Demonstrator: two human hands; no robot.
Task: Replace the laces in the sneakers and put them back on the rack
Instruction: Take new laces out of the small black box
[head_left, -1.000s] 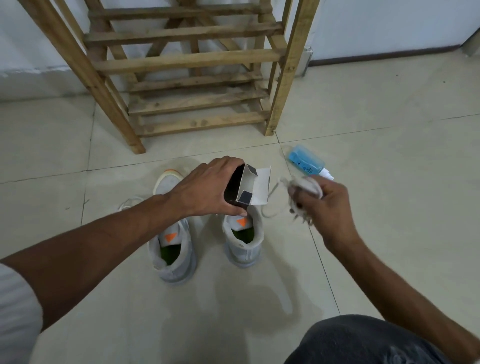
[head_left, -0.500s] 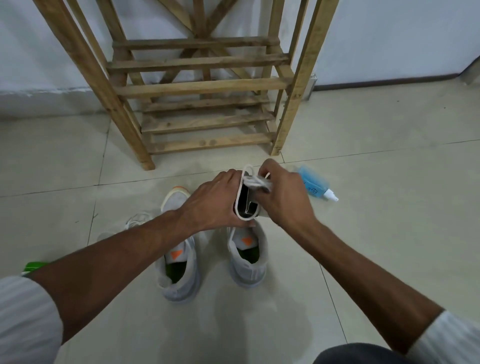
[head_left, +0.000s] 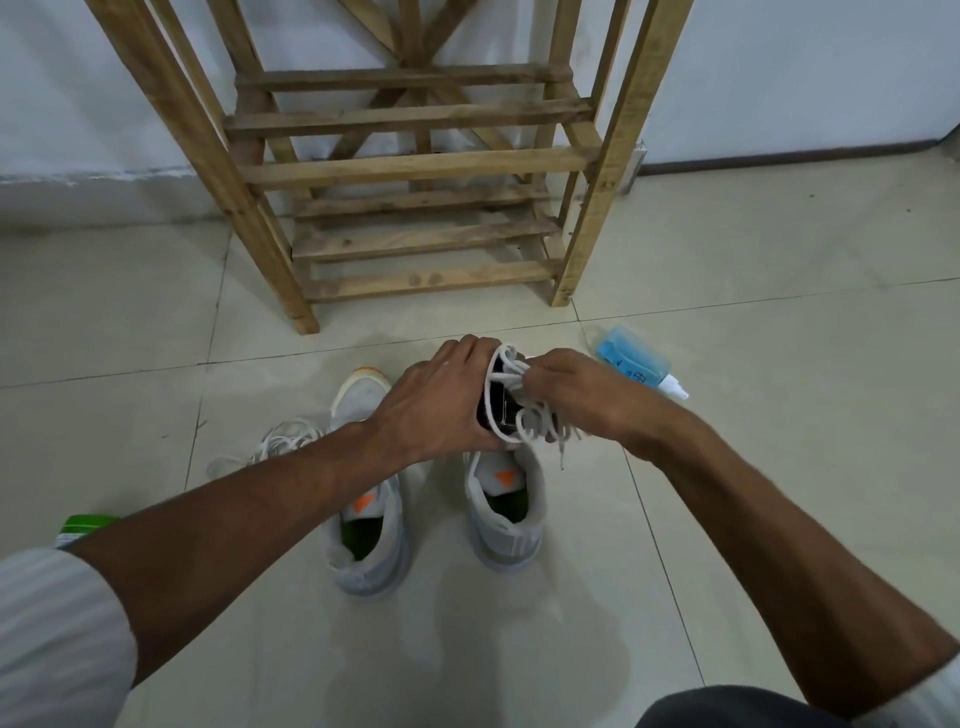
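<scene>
Fingers of your left hand (head_left: 436, 408) grip the small box (head_left: 495, 411); your right hand (head_left: 576, 395), at three o'clock, pinches white laces (head_left: 533, 423).

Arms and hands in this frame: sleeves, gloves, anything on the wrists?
The left hand and right hand are bare: no gloves, watch or rings visible. Forearms uncovered. The left sleeve and right sleeve are white fabric, the left finely ribbed.

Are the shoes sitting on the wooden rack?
No, both sneakers stand on the tiled floor in front of the wooden rack, not on its slats.
</scene>
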